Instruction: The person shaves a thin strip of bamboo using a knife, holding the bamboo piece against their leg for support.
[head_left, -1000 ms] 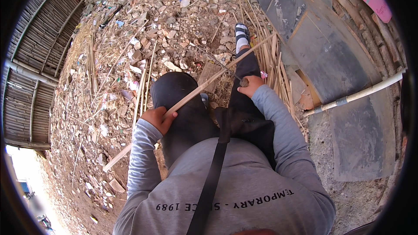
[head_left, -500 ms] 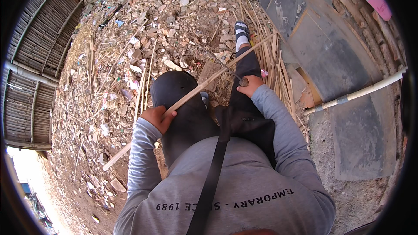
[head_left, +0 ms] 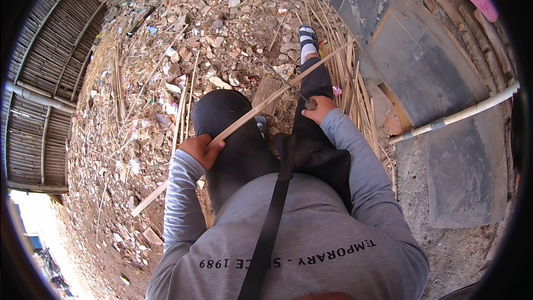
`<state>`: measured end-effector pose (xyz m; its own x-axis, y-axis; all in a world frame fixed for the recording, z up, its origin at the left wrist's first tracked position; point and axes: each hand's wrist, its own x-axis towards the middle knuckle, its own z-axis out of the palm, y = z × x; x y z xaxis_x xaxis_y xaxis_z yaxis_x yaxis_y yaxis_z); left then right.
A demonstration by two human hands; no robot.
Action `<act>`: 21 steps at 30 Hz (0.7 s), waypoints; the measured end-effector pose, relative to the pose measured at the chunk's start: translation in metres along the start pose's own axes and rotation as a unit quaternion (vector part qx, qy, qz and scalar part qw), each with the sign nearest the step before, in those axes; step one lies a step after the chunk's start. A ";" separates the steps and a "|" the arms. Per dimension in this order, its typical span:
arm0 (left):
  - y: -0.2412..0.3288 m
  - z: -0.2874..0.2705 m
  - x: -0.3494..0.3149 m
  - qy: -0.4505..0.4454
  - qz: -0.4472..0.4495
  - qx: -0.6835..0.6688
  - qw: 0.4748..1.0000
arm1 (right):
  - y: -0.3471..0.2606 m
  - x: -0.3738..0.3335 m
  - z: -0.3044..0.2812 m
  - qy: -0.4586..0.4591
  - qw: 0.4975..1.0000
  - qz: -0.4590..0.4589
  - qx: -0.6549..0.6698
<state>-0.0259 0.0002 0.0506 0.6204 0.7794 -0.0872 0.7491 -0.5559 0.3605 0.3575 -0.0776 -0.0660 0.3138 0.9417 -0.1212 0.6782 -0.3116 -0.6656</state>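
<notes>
A long pale bamboo strip slants across my lap, its near end low at the left and its far end over my outstretched right leg. My left hand is closed round the strip above my bent left knee. My right hand, on my right thigh, grips the rounded dark handle of a long, thin-bladed knife. Its narrow dark blade points away to the far left and crosses the strip. Part of the handle is hidden by my fingers.
Many bamboo strips lie in a pile beside my right leg. Rubble covers the ground ahead and left. Dark flat sheets and a pale pole lie to the right. A woven bamboo wall stands at far left.
</notes>
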 end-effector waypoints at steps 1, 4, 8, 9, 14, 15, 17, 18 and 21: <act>-0.001 0.001 0.000 0.001 0.001 -0.001 1.000 | 0.001 0.000 0.001 0.005 1.000 -0.002 -0.002; -0.002 0.003 0.001 0.002 0.004 -0.002 1.000 | 0.003 -0.001 0.003 0.018 1.000 -0.007 -0.006; 0.000 0.001 0.001 -0.005 -0.005 -0.003 1.000 | 0.002 -0.003 0.003 0.023 1.000 -0.009 0.000; 0.001 0.000 0.001 -0.008 -0.010 -0.004 1.000 | 0.000 -0.004 0.003 0.023 1.000 -0.009 0.003; -0.002 0.003 0.001 0.006 0.005 0.002 1.000 | 0.001 -0.005 0.003 0.022 1.000 -0.011 0.005; -0.002 0.003 0.001 0.007 0.006 0.004 1.000 | 0.002 -0.004 0.004 0.025 1.000 -0.012 0.002; -0.004 0.004 0.000 0.006 0.003 -0.004 1.000 | 0.001 -0.005 0.006 0.038 0.999 -0.013 0.002; -0.005 0.004 0.000 0.005 0.002 -0.008 1.000 | 0.001 -0.006 0.006 0.044 0.999 -0.014 0.002; -0.001 0.001 0.001 0.003 -0.007 -0.004 1.000 | 0.010 -0.004 0.005 0.034 0.999 -0.029 0.019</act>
<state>-0.0258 0.0007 0.0495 0.6084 0.7889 -0.0862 0.7555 -0.5426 0.3671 0.3595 -0.0837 -0.0760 0.3209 0.9466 -0.0325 0.6711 -0.2514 -0.6975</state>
